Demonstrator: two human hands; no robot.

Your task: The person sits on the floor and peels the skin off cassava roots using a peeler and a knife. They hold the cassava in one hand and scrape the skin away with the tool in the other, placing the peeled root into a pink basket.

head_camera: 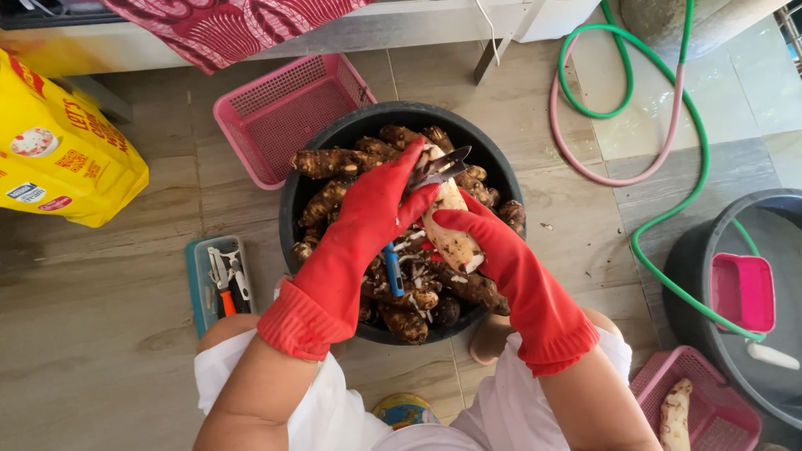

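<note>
Head view. Both hands in red rubber gloves, over a black tub (334,138) of brown roots (330,160).

Left hand (380,205): fingers curled tight around a peeler (439,167) with a blue handle; handle end sticks out below the palm, metal blade sticks out above the fingers. Blade lies against the upper end of the root (451,230) held by the other hand.

Right hand (476,234): fingers wrapped around 1 partly peeled root, gripping from its right side and underneath. The root is pale where the skin is off. It sits above the tub's middle, slightly right of centre. Long axis runs near vertical in frame, tilted a little: top end toward the tub's far rim, cut lower end toward the person, down-right.

Around: the unpeeled roots fill the tub, piled under and beside both hands, so the lower pile is partly hidden by the gloves. Pink basket (284,113) touching the tub's far-left rim. Yellow bag (63,142) at far left. Blue tray (219,280) with tools on the floor left of the tub. Green hose (668,92) looped on the floor at the right, running to a grey tub (710,242) holding a pink scoop (742,292). 2nd pink basket (706,397) at lower right with 1 peeled root (675,409) in it. Red patterned cloth (225,25) hangs over the counter edge at top.
</note>
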